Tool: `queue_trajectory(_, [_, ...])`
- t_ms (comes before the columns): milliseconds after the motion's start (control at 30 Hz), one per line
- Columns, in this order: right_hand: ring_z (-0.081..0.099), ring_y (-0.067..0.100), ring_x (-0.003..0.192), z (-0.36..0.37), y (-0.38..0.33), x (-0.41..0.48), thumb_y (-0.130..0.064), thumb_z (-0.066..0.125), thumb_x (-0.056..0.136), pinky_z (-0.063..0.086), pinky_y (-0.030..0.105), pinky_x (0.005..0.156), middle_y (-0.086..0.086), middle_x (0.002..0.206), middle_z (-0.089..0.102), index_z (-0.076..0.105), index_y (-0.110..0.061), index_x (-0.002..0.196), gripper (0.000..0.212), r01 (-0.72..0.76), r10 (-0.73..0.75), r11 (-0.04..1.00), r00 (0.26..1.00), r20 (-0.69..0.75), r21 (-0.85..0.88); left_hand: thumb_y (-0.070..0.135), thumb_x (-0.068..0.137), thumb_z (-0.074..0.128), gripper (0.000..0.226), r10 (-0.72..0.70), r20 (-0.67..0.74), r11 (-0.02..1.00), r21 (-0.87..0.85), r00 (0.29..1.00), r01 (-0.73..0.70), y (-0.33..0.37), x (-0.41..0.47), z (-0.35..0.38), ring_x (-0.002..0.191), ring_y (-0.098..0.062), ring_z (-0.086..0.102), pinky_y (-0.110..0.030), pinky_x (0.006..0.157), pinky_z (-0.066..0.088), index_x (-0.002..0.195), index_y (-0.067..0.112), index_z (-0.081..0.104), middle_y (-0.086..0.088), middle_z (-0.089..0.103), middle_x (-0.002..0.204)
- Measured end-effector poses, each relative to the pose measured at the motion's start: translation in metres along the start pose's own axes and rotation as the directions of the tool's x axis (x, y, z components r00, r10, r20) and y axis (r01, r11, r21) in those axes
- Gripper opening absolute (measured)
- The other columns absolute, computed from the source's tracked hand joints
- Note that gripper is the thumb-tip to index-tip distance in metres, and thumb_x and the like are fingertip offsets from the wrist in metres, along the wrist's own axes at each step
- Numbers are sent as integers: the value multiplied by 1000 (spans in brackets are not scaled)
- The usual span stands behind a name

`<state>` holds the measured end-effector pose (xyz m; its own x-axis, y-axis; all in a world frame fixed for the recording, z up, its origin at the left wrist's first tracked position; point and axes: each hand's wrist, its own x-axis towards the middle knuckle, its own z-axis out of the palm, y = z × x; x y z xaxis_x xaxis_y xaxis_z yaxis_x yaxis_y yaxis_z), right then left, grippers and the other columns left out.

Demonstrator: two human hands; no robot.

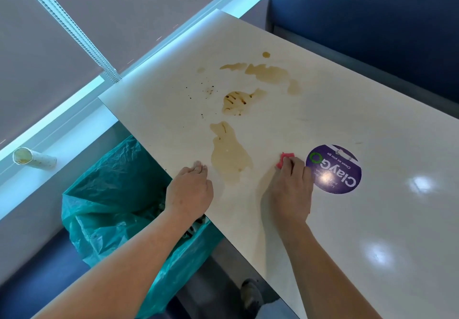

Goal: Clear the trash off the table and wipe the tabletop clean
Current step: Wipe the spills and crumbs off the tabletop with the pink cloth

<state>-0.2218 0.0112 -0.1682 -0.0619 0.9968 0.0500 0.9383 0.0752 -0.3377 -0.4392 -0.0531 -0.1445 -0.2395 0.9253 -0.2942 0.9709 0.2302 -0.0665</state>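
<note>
A cream tabletop [335,109] carries several brown liquid spills [229,154] and dark crumbs [210,91] across its middle. My right hand [290,187] grips a small pink cloth [285,158] pressed against the table, just right of the nearest spill. My left hand [190,189] rests near the table's left edge with its fingers curled down onto the surface, left of the same spill. It holds nothing that I can see.
A green trash bag [111,189] hangs open below the table's left edge, under my left arm. A used paper cup [33,158] lies on its side on the window ledge. A round purple sticker [334,169] is on the table. A blue seat [372,20] stands beyond.
</note>
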Motion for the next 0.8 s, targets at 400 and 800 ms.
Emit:
queue_trajectory(400, [44, 31, 113, -29, 5, 110, 1, 53, 85, 41, 39, 93, 12, 131, 47, 57, -5, 125, 40, 134, -137, 987, 990, 35, 92, 26, 97, 45, 44, -99, -253, 918, -396, 962, -9, 89, 38, -53, 124, -24, 48, -38, 99, 48, 139, 21, 57, -3, 49, 139])
queue_trajectory(800, [42, 36, 116, -38, 172, 174, -18, 38, 109, 40, 47, 99, 15, 131, 49, 56, -4, 129, 31, -47, 52, 998, 970, -235, 30, 33, 92, 27, 55, 116, -242, 937, -295, 963, -187, 147, 65, -27, 109, -21, 54, -39, 90, 51, 129, 19, 64, 2, 57, 129])
